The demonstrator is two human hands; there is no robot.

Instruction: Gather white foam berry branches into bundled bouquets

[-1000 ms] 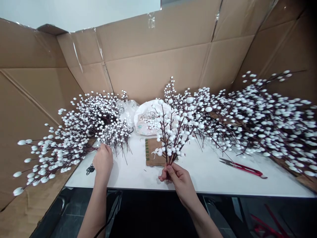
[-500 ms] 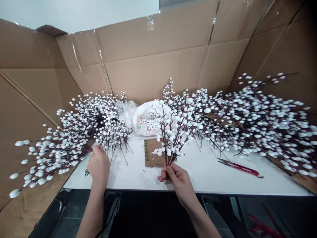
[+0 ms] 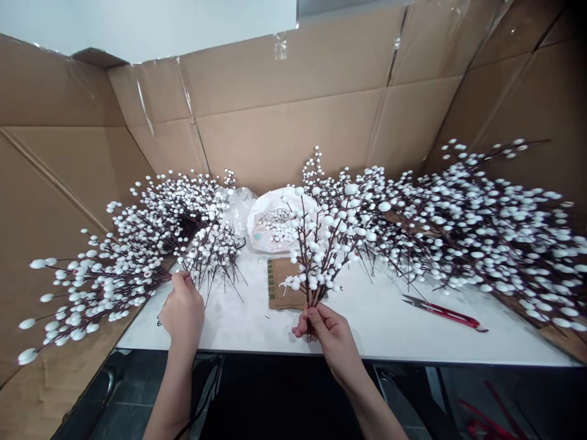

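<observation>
The right hand (image 3: 334,330) is closed on the bunch (image 3: 321,250), thumb and fingers pinching its dark stems near their lower ends; the bunch stands nearly upright above that fist, its white berries fanning out over the fingers, with the cut ends poking out just below the grip; it lies well to the right of the left hand (image 3: 184,308), with bare white table (image 3: 247,327) between the two. The left hand is curled, its fingertips drawn together at the near edge of the left pile (image 3: 137,244), where berried stems lie heaped and spread toward the left; whether it grips a stem there, I cannot tell; a bit of black band (image 3: 159,321) shows at its outer side, mostly hidden. Behind the bunch, and partly covered by it, a piece of card (image 3: 280,287) with green print lies flat on the table; beyond that sits a white bag (image 3: 257,235) with loose berries in it, and a clear bag (image 3: 239,211) just beside it on the left; the right pile (image 3: 481,226) spreads behind and to the right of the bunch; red-handled snips (image 3: 447,313) lie on the table in front of that pile, well apart from the right hand; cardboard walls (image 3: 293,116) stand around the back and sides.
</observation>
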